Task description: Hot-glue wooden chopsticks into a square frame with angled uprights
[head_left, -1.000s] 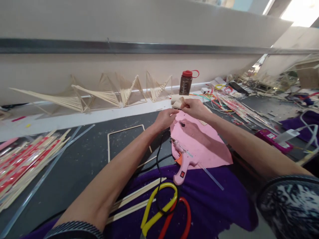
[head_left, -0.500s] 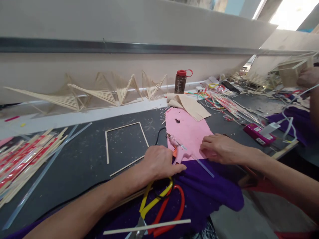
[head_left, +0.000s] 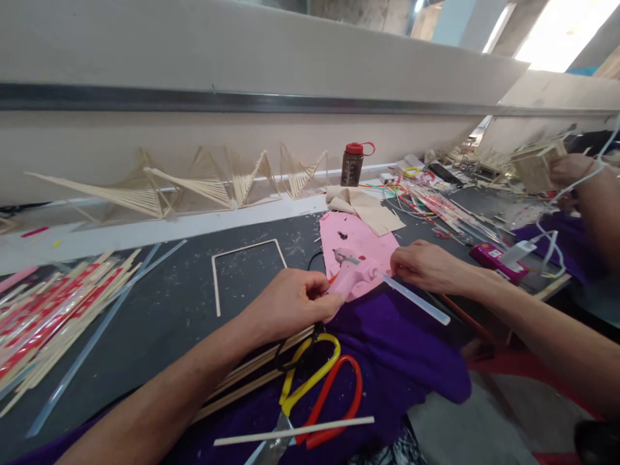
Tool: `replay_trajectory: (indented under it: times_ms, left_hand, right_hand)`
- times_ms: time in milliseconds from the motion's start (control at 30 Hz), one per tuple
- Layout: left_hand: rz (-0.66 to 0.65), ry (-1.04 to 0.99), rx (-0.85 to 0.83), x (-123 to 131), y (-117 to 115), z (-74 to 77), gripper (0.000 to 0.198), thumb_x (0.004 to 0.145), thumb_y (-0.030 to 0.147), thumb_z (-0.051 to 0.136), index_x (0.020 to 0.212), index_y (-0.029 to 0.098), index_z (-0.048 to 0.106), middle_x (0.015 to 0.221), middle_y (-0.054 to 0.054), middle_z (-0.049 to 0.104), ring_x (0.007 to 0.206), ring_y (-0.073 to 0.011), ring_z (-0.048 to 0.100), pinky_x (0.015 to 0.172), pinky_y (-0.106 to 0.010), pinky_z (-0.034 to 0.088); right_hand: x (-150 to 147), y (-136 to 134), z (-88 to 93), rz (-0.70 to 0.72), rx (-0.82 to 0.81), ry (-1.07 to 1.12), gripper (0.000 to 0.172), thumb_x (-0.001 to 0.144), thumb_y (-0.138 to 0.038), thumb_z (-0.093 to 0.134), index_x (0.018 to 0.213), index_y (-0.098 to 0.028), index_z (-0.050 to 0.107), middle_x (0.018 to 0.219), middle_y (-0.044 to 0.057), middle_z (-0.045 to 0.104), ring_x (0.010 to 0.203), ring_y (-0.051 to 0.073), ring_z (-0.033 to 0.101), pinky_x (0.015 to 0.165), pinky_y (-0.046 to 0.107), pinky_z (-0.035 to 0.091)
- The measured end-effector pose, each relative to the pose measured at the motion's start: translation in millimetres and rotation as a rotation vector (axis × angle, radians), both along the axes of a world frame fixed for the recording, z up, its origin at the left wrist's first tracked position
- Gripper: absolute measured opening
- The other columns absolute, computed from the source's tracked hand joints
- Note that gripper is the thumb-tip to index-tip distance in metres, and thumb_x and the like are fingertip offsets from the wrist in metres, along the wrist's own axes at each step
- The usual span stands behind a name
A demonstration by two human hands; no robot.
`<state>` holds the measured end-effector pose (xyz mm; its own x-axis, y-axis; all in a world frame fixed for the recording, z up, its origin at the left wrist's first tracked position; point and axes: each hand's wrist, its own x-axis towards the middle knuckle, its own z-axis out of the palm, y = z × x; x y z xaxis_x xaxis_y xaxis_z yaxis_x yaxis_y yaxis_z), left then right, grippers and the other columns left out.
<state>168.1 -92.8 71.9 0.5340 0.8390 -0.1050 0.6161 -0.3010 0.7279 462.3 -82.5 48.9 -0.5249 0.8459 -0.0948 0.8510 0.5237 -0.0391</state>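
Observation:
My left hand (head_left: 290, 302) is closed round the handle of a pink glue gun (head_left: 356, 274), holding it just above the pink sheet (head_left: 356, 242). My right hand (head_left: 423, 266) grips the clear glue stick (head_left: 415, 299) that sticks out of the gun's back toward the right. Yellow and red handled scissors (head_left: 317, 381) lie on the purple cloth (head_left: 402, 349) just below my left hand. A thin wooden stick frame (head_left: 247, 268) lies flat on the dark table to the left of the pink sheet.
Stick bundles in red wrappers (head_left: 53, 316) lie at the left. Stick models (head_left: 194, 181) line the back ledge beside a brown bottle (head_left: 352, 164). Folded beige paper (head_left: 368, 206) sits behind the pink sheet. Another person's arm (head_left: 591, 194) works at the right among cables and a magenta box (head_left: 494, 258).
My left hand has closed on the glue gun and lifted it off the sheet. My right hand has moved from the sheet's edge onto the glue stick.

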Motion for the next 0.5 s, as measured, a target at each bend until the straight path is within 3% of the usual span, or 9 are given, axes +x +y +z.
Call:
replay_trajectory:
  times_ms: [100, 233, 367, 500]
  left_hand:
    - [0.047, -0.094, 0.006, -11.8, 2.2, 12.0, 0.028, 0.074, 0.039, 0.054, 0.058, 0.017, 0.057, 0.051, 0.004, 0.044, 0.049, -0.0085, 0.037, 0.046, -0.02, 0.024]
    - [0.122, -0.119, 0.141, -19.4, 6.8, 13.2, 0.026, 0.075, 0.04, 0.056, 0.063, 0.017, 0.061, 0.054, 0.004, 0.048, 0.051, -0.0085, 0.038, 0.046, -0.019, 0.027]
    - [0.173, -0.159, 0.171, -20.1, 13.9, 6.9, 0.027, 0.075, 0.044, 0.058, 0.07, 0.018, 0.064, 0.058, 0.003, 0.055, 0.051, -0.0092, 0.043, 0.048, -0.02, 0.031]
    - [0.198, -0.203, 0.115, -19.6, 24.0, 1.0, 0.027, 0.076, 0.043, 0.057, 0.074, 0.017, 0.065, 0.063, 0.001, 0.062, 0.055, -0.0116, 0.052, 0.052, -0.021, 0.037]
  right_hand:
    - [2.7, 16.7, 10.9, -0.068, -0.06, 0.134, 0.017, 0.085, -0.023, 0.044, 0.091, -0.022, 0.06, 0.079, 0.003, 0.066, 0.07, 0.015, 0.058, 0.068, 0.025, 0.038]
    - [-0.7, 60.9, 14.1, -0.199, -0.02, 0.242, 0.019, 0.084, -0.024, 0.046, 0.093, -0.02, 0.061, 0.081, 0.002, 0.066, 0.071, 0.014, 0.058, 0.063, 0.022, 0.038]
    - [-13.5, 119.6, 3.0, -0.371, 0.155, 0.112, 0.022, 0.084, -0.025, 0.047, 0.097, -0.021, 0.064, 0.093, 0.003, 0.069, 0.082, 0.017, 0.061, 0.066, 0.023, 0.04]
    - [-29.8, 160.5, -15.0, -0.437, 0.214, 0.074, 0.03, 0.087, -0.023, 0.038, 0.103, -0.019, 0.064, 0.102, 0.011, 0.068, 0.088, 0.025, 0.062, 0.069, 0.031, 0.042]
